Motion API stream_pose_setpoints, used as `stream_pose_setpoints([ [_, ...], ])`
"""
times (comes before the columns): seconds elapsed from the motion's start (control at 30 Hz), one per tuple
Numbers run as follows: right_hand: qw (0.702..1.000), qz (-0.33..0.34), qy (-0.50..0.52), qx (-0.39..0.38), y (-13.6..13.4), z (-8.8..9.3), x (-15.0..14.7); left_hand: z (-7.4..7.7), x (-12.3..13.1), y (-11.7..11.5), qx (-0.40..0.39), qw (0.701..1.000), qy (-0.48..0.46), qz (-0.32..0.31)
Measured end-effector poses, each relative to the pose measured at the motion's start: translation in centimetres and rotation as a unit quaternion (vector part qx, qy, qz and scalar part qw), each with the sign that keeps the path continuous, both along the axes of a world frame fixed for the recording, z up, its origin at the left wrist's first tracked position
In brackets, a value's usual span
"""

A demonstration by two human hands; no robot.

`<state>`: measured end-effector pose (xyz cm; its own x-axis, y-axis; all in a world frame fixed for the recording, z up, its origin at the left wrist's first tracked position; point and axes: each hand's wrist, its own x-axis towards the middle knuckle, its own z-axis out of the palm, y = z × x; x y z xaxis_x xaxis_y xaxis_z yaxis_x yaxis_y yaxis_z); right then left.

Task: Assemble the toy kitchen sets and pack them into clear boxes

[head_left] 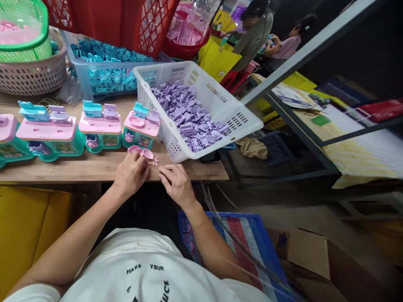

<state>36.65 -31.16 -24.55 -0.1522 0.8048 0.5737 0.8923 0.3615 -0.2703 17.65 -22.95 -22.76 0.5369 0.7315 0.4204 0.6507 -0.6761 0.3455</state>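
Near the bench's front edge, my left hand has its fingers curled in beside small pink round bowl-like pieces; what it grips, if anything, is hidden. My right hand is to the right, thumb and fingers pinched together at a tiny pink piece too small to make out. Between the hands lie several small pink pegs. Just behind stands a pink and teal toy kitchen unit with a pink basin, a blue part and a purple part on top. Similar toy units line up to its left.
A white basket of purple plastic parts stands at the bench's right end. Behind are a clear bin of blue parts, a red basket and a green basket. A metal frame slants on the right; people sit beyond.
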Motion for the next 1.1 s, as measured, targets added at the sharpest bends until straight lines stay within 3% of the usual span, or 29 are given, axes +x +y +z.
stream_pose_setpoints([
  [0.13,0.999,0.011,0.034,0.02,0.4,0.2,0.6,0.8,-1.2,1.1,0.014,0.993,-0.032,0.113],
  [0.23,0.997,-0.009,0.064,0.029,0.6,0.3,0.7,1.0,-1.4,2.0,-0.019,0.981,-0.007,0.194],
  [0.37,0.984,-0.024,0.168,0.047,0.9,0.7,0.0,1.0,-1.6,2.7,-0.072,0.977,0.013,0.203],
  [0.53,0.949,-0.016,0.313,-0.033,1.3,1.1,-1.4,1.1,-2.7,2.3,-0.027,0.974,-0.015,0.222],
  [0.6,0.92,-0.009,0.384,-0.072,1.5,1.1,-1.9,1.5,-2.5,1.6,0.018,0.976,-0.031,0.214],
  [0.7,0.875,0.001,0.472,-0.108,1.8,1.0,-2.4,2.3,-0.9,0.8,0.062,0.99,-0.028,0.125],
  [0.8,0.835,0.015,0.53,-0.145,1.8,1.1,-2.4,3.1,1.4,0.9,0.03,0.997,0.068,0.036],
  [0.93,0.807,0.009,0.563,-0.177,1.7,1.2,-2.2,3.5,2.9,2.0,-0.05,0.985,0.166,0.013],
  [1.0,0.801,0.006,0.571,-0.177,1.8,1.3,-2.3,3.3,2.8,2.4,-0.087,0.989,0.113,0.034],
  [1.1,0.796,0.013,0.582,-0.165,2.3,1.6,-3.1,2.8,2.5,2.2,-0.171,0.976,-0.122,0.058],
])
